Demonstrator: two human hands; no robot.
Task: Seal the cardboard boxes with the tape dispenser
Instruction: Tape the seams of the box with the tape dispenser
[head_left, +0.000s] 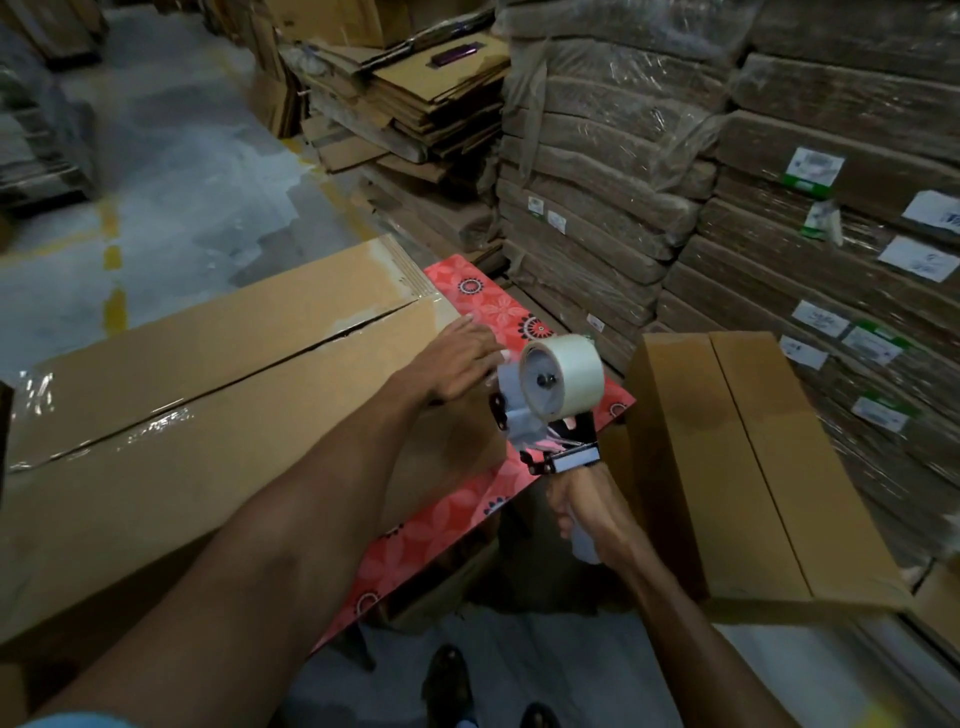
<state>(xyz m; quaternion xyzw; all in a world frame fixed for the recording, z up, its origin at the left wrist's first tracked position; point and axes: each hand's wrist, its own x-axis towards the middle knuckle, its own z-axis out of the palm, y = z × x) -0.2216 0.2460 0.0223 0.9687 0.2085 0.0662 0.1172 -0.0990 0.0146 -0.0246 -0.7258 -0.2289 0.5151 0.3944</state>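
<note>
So our right grip (587, 514) is curled tight round the tape dispenser (558, 382) handle, left grip (462, 358) flat, fingers straight, on the long cardboard box (208, 395).

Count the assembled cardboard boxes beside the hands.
2: the long box under the left hand; the smaller box right of the tape dispenser. Others may be hidden.

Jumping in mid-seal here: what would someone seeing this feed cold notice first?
The tape dispenser with its fat clear roll, raised at centre in the right grip over a red floral tabletop. Next, the long cardboard box at left, glossy tape on part of its seam, with the left grip resting on its end by the dispenser. Shrink-wrapped stacks of flat cardboard wall off the right.
</note>
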